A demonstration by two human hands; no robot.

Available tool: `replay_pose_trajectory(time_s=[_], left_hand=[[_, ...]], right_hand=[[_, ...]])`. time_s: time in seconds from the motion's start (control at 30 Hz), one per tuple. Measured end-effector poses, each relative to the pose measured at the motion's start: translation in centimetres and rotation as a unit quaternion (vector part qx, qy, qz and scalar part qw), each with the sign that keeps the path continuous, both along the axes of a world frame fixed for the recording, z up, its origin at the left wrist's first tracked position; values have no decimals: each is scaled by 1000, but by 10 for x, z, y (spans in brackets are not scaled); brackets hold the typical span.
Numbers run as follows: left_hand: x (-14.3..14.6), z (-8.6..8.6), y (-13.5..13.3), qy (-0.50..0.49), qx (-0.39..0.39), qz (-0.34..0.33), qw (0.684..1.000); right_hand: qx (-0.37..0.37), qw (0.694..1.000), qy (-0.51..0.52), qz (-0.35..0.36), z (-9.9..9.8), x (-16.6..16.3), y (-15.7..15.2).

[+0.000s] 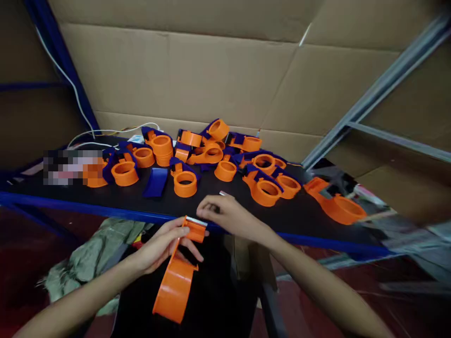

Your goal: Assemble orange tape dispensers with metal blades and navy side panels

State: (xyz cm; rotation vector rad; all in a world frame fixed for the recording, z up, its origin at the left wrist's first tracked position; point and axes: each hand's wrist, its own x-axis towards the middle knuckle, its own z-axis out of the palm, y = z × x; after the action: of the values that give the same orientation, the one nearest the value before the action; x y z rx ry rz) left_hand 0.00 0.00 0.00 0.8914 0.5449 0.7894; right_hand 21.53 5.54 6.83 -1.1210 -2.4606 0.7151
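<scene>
I take the blue front edge (105, 210) of the black worktop (211, 197) as my landmark. Left of my hands, the strip of worktop just behind that edge lies open between the edge and the pile; below the edge on the left sits a crumpled grey-green cloth (91, 263).

My left hand (164, 246) is just below the edge, fingers wrapped around the neck of an orange tape dispenser (176, 281), which hangs tilted with its round shell pointing down toward me. A toothed metal blade (196, 221) sits on the dispenser's top end, level with the edge. My right hand (229, 213) is right at the edge, just beside the blade, fingers curled narrow and pinching a small pale piece (224, 193) that I cannot identify.

Behind the edge, the heap of orange dispenser shells and dark blue parts (211, 155) spreads across the worktop; a loose blue handle piece (156, 182) lies on the near left of the heap. Further right, a lone orange dispenser (338, 204) rests near the worktop's corner.

White cables (105, 134) trail at the back left. Cardboard sheets (197, 70) wall in the back, and a grey metal shelf frame (380, 89) slants up on the right
</scene>
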Motion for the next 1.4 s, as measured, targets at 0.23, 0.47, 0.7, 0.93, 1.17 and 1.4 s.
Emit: replay_pose_trajectory(time_s=[0.23, 0.47, 0.7, 0.93, 1.17, 1.4], left_hand=[[0, 0, 5, -8, -10, 9, 1000], [-2, 1, 3, -18, -17, 5, 1000], [-2, -1, 4, -29, -22, -4, 999], [-2, 0, 6, -26, -19, -3, 999], [-2, 0, 6, -13, -15, 11, 1000], [-1, 10, 0, -25, 1, 87, 996]], right_hand=[[294, 851, -312, -302, 36, 64, 98], [242, 837, -414, -264, 20, 75, 146], [242, 833, -414, -277, 4, 80, 156], [274, 847, -341, -302, 3, 87, 161], [295, 877, -198, -323, 12, 97, 162], [149, 977, 132, -76, 19, 75, 95]])
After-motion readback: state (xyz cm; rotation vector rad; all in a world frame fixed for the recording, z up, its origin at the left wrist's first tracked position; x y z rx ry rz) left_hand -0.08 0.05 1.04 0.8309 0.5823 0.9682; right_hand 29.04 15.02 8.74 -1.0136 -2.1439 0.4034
